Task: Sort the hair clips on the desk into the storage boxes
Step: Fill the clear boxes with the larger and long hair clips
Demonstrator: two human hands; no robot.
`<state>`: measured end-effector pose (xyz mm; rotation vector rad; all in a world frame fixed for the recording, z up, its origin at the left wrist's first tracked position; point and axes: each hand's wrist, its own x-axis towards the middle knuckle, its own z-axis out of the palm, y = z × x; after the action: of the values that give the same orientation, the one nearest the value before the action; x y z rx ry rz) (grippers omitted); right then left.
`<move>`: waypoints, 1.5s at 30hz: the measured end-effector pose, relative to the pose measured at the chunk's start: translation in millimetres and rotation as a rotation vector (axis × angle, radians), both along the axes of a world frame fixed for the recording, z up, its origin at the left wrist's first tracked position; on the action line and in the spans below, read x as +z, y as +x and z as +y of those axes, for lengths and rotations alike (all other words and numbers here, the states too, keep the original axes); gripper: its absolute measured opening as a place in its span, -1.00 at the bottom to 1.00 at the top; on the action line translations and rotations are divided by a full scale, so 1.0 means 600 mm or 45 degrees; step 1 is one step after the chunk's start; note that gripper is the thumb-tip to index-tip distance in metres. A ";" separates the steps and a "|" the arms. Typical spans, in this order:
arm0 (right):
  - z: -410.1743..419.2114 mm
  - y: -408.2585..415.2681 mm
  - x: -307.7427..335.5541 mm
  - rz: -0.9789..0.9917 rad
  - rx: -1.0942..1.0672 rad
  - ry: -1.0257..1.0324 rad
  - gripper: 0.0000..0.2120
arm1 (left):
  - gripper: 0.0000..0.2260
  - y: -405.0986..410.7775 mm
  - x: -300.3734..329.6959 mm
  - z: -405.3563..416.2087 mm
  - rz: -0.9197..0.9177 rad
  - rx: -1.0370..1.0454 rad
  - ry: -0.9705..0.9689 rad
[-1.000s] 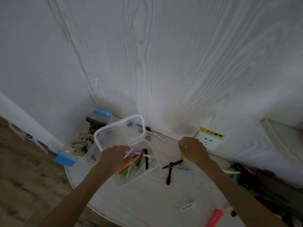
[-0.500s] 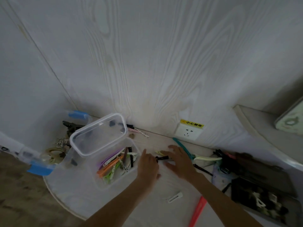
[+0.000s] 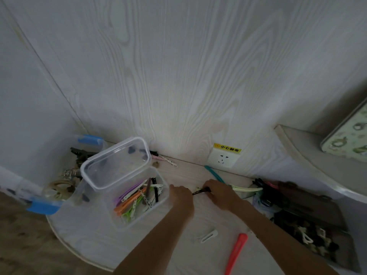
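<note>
Beside the open box (image 3: 139,197), our right hand (image 3: 220,193) pinches a black clip (image 3: 200,192); left hand (image 3: 181,197), grip unclear, should steady it before lifting.

A single head-worn wide-angle view looks forward and steeply down from close above the desk (image 3: 95,231), facing the wood-grain wall (image 3: 178,76) along its far edge, both forearms entering from the bottom edge.

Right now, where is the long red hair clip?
The long red hair clip lies on the desk at the bottom of the head view, just right of the small white clip and beside the right forearm.
</note>
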<state>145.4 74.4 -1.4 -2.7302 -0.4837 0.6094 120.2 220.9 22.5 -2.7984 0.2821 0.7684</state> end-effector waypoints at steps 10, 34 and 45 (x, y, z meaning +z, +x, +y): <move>0.006 0.022 0.049 -0.119 -0.348 0.519 -0.90 | -0.77 -0.008 0.102 0.121 -0.463 0.285 -0.513; -0.110 0.016 0.044 -0.067 -0.279 -0.018 -0.54 | -0.83 0.014 0.074 0.058 -0.124 -0.025 -0.910; -0.171 -0.024 0.007 -0.139 -0.200 -0.125 -0.74 | -0.72 -0.017 -0.034 -0.045 0.110 -0.188 -0.750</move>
<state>130.9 -28.0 2.8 -2.8713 -0.2661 0.4572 109.8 194.0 2.2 -3.2262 0.8438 0.8882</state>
